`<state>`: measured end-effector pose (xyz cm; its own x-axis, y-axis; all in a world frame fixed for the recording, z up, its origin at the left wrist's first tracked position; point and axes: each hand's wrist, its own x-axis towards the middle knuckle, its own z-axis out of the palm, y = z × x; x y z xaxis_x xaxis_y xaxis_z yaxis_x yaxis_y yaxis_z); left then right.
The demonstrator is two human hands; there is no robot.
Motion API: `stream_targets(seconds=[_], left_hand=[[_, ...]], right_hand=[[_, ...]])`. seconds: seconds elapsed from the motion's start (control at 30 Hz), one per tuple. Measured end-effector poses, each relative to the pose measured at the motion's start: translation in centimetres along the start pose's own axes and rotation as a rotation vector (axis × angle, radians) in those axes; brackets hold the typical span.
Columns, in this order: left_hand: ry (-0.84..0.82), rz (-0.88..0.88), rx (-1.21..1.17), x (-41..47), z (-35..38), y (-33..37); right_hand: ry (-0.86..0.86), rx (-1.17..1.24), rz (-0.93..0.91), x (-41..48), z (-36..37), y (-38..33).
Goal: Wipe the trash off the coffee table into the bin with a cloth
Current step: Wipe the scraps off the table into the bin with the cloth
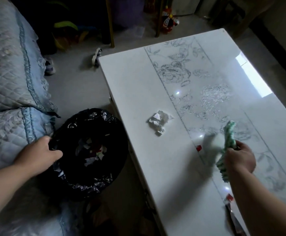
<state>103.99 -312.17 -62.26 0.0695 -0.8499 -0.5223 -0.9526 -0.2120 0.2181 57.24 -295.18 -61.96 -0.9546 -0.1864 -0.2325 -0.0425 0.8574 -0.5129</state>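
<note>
Nearest, a red-and-white scrap [229, 198] lies partly hidden by the right forearm and is hard to identify. The right hand [239, 157] has its grip closed round a motion-blurred cloth [228, 138], low over the tabletop [135, 86], apparently ready to sweep. The left hand [40, 154] grips the rim of the bin [87, 186], probably steadying it beside the table edge to catch trash. Beyond lies crumpled paper [157, 121].
</note>
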Motion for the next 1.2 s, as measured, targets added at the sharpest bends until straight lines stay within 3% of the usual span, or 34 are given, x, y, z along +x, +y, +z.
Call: stream_targets(seconds=[0.4,0.6,0.87,1.2], left_hand=[[-0.049,-0.021,0.046,-2.3,-1.7,0.3],[-0.015,0.026,0.084,-2.9,-2.5,-1.3],[-0.178,0.008,-0.149,-7.1,-3.2,-0.1],[-0.004,-0.153,-0.425,-13.3,2.3,0.0]], right_hand=[[-0.332,-0.093,-0.128,2.8,4.9,-1.8],[-0.381,-0.133,-0.241,2.8,6.9,-3.6],[-0.455,-0.155,-0.371,2.6,8.7,-5.2],[-0.543,-0.295,-0.598,2.3,9.7,-6.6]])
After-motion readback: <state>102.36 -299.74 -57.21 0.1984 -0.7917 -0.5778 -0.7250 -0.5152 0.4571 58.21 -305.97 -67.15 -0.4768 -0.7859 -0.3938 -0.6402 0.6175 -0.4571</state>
